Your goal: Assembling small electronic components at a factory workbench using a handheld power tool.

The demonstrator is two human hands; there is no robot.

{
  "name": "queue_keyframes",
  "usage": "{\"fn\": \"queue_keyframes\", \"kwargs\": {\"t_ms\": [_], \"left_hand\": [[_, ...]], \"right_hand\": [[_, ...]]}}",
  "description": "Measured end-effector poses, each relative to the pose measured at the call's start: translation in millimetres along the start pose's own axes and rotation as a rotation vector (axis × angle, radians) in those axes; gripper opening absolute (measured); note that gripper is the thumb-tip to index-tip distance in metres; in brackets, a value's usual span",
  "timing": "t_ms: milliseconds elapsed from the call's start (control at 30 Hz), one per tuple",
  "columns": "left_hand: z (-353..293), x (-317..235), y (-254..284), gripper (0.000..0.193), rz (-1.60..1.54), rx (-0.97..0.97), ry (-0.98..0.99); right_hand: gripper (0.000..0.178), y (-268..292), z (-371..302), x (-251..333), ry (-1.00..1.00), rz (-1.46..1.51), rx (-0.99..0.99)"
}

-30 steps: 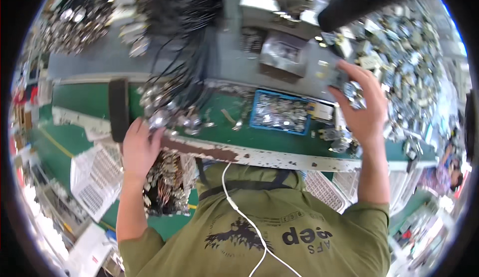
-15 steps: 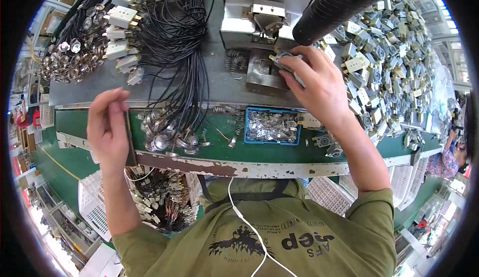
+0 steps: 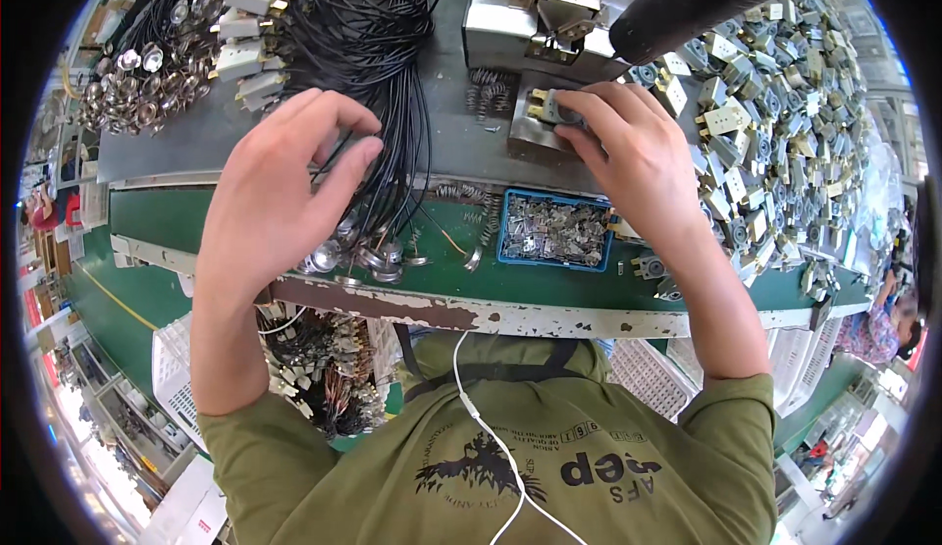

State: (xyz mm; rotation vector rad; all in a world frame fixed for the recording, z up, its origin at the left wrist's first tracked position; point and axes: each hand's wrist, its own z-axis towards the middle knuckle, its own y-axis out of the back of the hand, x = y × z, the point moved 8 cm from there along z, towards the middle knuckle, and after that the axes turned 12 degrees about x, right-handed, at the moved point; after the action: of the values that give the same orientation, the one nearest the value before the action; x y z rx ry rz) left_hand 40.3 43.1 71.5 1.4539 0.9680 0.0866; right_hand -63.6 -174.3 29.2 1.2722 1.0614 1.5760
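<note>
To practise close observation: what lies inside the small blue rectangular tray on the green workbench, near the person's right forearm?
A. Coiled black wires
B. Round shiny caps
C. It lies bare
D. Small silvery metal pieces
D: the small blue rectangular tray is heaped with small silvery metal pieces; the black wires hang apart, left of it.

A factory assembly station, a small-parts electrical workshop. Green-topped workbench with a chipped, rust-stained front edge as the centre of it all. On the bench, near its front edge, a blue tray full of small metal clips. Behind the tray, a grey metal press fixture with loose springs beside it. Left of the fixture, thick bundles of black wires ending in round metal caps. Right of the tray, a heap of pale terminal blocks with brass fittings. Below the bench, white plastic crates of more wired parts.
</note>
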Motion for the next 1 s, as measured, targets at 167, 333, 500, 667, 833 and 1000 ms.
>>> {"fn": "queue_keyframes", "kwargs": {"t_ms": [167,333,500,667,833,1000], "left_hand": [[-1,-2,-8,0.013,-0.003,0.019,-0.052],[-6,-5,-16,0.014,0.038,0.066,-0.145],[-9,-5,-21,0.012,0.074,0.1,-0.119],[-7,-13,-26,0.011,0.096,0.19,-0.216],[-6,-12,-25,0.015,0.257,0.278,-0.174],[-5,-8,-19,0.015,0.29,0.29,-0.15]], "right_hand": [[0.029,-1,-5,4,0.068,-0.044,-0.159],[0.034,-6,-7,5,0.079,-0.113,-0.119],[0.033,4,-10,19,0.107,-0.131,-0.136],[0.037,-71,-7,65,-0.275,1.026,0.55],[0.039,-106,8,85,-0.508,1.392,0.784],[0.02,-94,5,69,-0.343,1.422,0.312]]}}
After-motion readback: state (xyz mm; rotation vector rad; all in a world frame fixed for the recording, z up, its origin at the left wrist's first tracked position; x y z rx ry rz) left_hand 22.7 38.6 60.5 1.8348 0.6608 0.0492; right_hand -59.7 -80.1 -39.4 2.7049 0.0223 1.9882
